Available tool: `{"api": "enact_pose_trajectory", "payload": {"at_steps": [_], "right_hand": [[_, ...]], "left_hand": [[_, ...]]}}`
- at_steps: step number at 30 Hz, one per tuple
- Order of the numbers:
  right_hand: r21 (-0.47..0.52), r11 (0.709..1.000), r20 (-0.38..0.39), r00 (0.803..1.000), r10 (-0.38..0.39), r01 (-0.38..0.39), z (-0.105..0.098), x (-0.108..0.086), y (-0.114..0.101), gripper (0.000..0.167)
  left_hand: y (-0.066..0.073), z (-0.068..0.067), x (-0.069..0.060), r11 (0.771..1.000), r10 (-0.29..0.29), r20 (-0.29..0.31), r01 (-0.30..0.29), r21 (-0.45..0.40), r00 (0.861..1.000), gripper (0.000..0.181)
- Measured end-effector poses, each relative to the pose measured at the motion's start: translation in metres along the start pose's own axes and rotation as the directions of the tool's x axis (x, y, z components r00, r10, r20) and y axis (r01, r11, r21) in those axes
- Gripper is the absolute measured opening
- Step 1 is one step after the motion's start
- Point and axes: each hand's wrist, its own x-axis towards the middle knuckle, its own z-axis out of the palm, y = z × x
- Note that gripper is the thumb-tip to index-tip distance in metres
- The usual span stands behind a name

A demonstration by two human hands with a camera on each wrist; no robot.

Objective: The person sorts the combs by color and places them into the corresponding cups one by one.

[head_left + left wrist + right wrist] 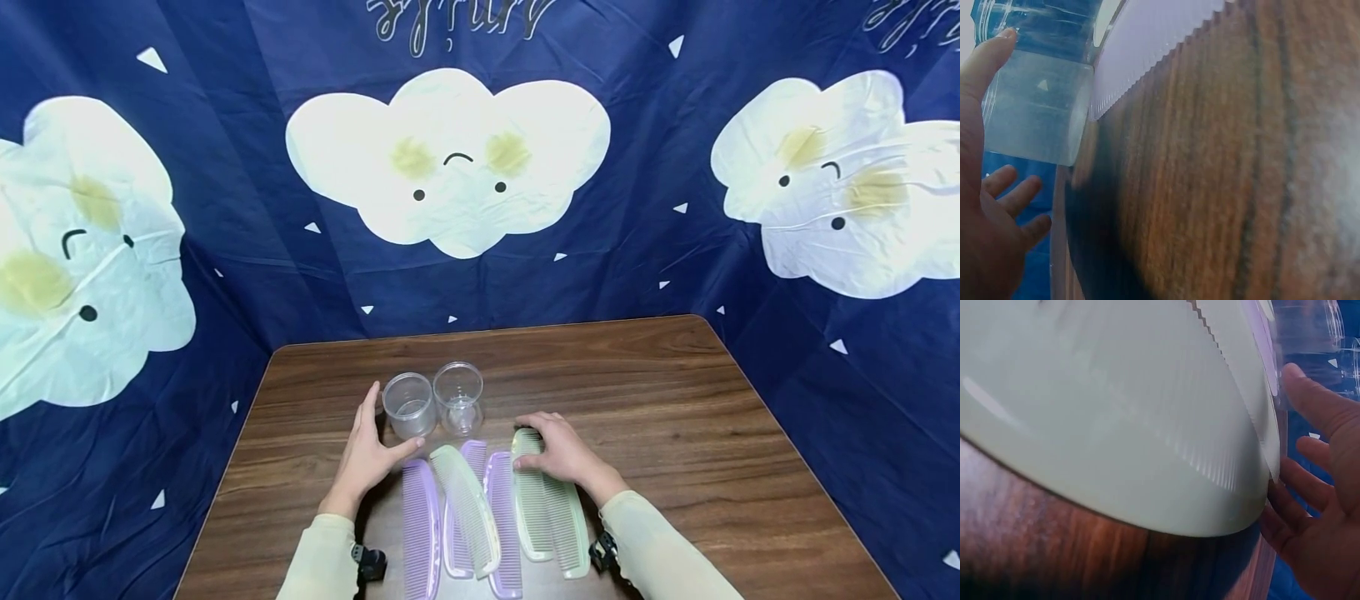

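My left hand (366,460) has its fingers spread and thumb apart, beside the left clear plastic cup (408,408). A gap shows between palm and cup in the left wrist view. My right hand (564,454) lies over the top ends of two pale green combs (531,517), its thumb and fingers loosely bent at either side. In the right wrist view the fingertips are close to the green comb (1147,456); whether they touch it is unclear. Left of these lie a purple comb (504,533), a green comb (471,508) slanting across another purple comb (456,550), and an outer purple comb (422,533).
A second clear cup (458,385), narrower towards its base, stands right beside the first. The combs lie near the front of a brown wooden table (675,433). A dark blue curtain (637,275) with white clouds hangs behind and at both sides.
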Motion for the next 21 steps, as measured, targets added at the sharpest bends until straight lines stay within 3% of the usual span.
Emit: {"api": "enact_pose_trajectory", "payload": {"at_steps": [14, 21], "right_hand": [[-0.040, 0.998, -0.010, 0.999, -0.048, 0.047, -0.001, 0.006, 0.000, 0.059], [-0.043, 0.999, 0.003, 1.000, -0.026, 0.026, -0.005, 0.008, 0.000, 0.057]], "left_hand": [[0.000, 0.006, 0.009, 0.999, 0.043, 0.011, -0.042, -0.016, 0.999, 0.131], [-0.003, 0.008, 0.011, 0.997, 0.044, -0.023, -0.045, -0.056, 0.999, 0.128]]}}
